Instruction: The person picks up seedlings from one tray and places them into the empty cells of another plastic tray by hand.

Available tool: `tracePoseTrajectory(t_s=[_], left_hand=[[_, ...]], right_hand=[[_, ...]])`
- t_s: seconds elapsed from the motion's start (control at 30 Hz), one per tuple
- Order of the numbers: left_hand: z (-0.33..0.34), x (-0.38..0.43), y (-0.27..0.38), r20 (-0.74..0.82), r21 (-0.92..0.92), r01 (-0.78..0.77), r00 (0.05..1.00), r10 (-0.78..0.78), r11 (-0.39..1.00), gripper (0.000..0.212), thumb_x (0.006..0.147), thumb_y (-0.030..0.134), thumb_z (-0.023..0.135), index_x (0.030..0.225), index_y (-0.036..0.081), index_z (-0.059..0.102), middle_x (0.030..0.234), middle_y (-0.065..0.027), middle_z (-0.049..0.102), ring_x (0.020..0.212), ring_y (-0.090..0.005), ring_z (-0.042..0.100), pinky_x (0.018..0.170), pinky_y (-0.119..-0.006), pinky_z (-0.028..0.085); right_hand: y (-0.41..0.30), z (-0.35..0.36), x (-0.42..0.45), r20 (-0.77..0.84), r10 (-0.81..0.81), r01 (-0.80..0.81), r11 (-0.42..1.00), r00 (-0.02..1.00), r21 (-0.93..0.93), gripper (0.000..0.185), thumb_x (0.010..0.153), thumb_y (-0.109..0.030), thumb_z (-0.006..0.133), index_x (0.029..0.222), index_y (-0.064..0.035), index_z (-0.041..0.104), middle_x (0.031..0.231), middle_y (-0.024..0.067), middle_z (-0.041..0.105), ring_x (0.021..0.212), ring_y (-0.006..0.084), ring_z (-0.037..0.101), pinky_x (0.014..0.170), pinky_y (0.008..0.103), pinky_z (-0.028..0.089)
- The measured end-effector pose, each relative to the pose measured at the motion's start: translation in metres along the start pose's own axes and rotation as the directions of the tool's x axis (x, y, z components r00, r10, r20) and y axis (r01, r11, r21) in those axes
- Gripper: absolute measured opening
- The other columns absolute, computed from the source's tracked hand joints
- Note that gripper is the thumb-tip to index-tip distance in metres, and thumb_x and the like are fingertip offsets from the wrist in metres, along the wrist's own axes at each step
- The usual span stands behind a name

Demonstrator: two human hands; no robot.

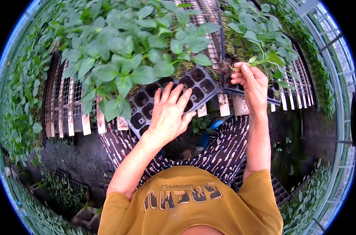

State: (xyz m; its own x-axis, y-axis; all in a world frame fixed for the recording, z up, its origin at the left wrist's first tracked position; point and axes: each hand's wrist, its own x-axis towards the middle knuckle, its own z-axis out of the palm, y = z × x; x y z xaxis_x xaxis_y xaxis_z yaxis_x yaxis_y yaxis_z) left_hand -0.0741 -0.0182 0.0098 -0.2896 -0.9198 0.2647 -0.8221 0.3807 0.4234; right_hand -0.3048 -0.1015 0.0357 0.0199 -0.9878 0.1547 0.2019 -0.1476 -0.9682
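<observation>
My left hand [169, 113] lies palm down with fingers spread over the front cells of a black plastic seedling tray [207, 100]. Several front cells hold no plant, while leafy green seedlings [131, 64] fill the tray's rear part. My right hand [249, 79] pinches the stem of a seedling [263, 61] between thumb and fingers. Its root plug [225, 68] hangs out to the left, above the near edge of a second seedling tray [239, 90]. More seedlings and mossy soil stand in that tray. The fingers of my left hand partly hide the cells beneath.
Both trays rest on a bench of pale slats [224, 105] and wire mesh [78, 100]. Dense seedlings [22, 97] grow along the far left. A blue object [205, 138] is below, between my legs. Further trays [279, 191] lie low behind me at the right.
</observation>
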Motion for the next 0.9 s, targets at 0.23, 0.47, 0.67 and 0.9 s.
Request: tracePoseTrajectory(t_s=[0.23, 0.47, 0.67, 0.9], left_hand=[[-0.024, -0.028, -0.024, -0.213, -0.098, 0.053, 0.974, -0.073, 0.994, 0.04, 0.07, 0.011, 0.068, 0.107, 0.002, 0.058, 0.117, -0.0152, 0.053, 0.116, -0.0341, 0.045, 0.1, -0.046, 0.033], [-0.032, -0.041, -0.041, -0.272, -0.118, 0.11, 0.952, -0.139, 0.987, 0.037, 0.072, 0.008, 0.067, 0.108, 0.002, 0.057, 0.115, -0.0137, 0.055, 0.114, -0.0347, 0.047, 0.096, -0.044, 0.036], [-0.028, -0.038, -0.046, -0.326, -0.222, 0.068, 0.935, -0.139, 0.973, 0.039, 0.075, 0.006, 0.064, 0.112, 0.001, 0.052, 0.112, -0.0173, 0.055, 0.102, -0.0357, 0.053, 0.086, -0.04, 0.043], [-0.024, -0.016, -0.014, -0.229, -0.541, 0.054, 0.951, -0.21, 0.839, 0.036, 0.076, 0.001, 0.062, 0.111, 0.0, 0.056, 0.11, -0.0153, 0.058, 0.101, -0.0258, 0.057, 0.085, -0.033, 0.046]], right_hand=[[0.004, 0.065, -0.01, 0.28, 0.084, -0.092, 0.996, 0.956, 0.018, 0.019, 0.091, -0.01, 0.051, 0.096, 0.0055, 0.06, 0.093, 0.0121, 0.062, 0.073, 0.0153, 0.062, 0.064, 0.027, 0.054], [0.016, 0.108, 0.003, 0.396, 0.245, -0.08, 0.918, 0.885, -0.387, 0.021, 0.091, -0.013, 0.051, 0.096, 0.0053, 0.061, 0.072, 0.0066, 0.061, 0.061, 0.0109, 0.059, 0.059, 0.023, 0.049], [0.008, 0.1, -0.01, 0.435, 0.19, -0.062, 0.955, 0.88, -0.291, 0.018, 0.091, -0.011, 0.051, 0.095, 0.004, 0.061, 0.073, 0.0066, 0.06, 0.064, 0.0106, 0.057, 0.059, 0.0235, 0.048], [-0.011, 0.049, -0.032, 0.393, 0.201, -0.086, 0.953, 0.897, -0.291, 0.016, 0.091, -0.009, 0.051, 0.095, 0.0031, 0.061, 0.074, 0.0057, 0.061, 0.063, 0.0094, 0.058, 0.057, 0.0224, 0.048]])
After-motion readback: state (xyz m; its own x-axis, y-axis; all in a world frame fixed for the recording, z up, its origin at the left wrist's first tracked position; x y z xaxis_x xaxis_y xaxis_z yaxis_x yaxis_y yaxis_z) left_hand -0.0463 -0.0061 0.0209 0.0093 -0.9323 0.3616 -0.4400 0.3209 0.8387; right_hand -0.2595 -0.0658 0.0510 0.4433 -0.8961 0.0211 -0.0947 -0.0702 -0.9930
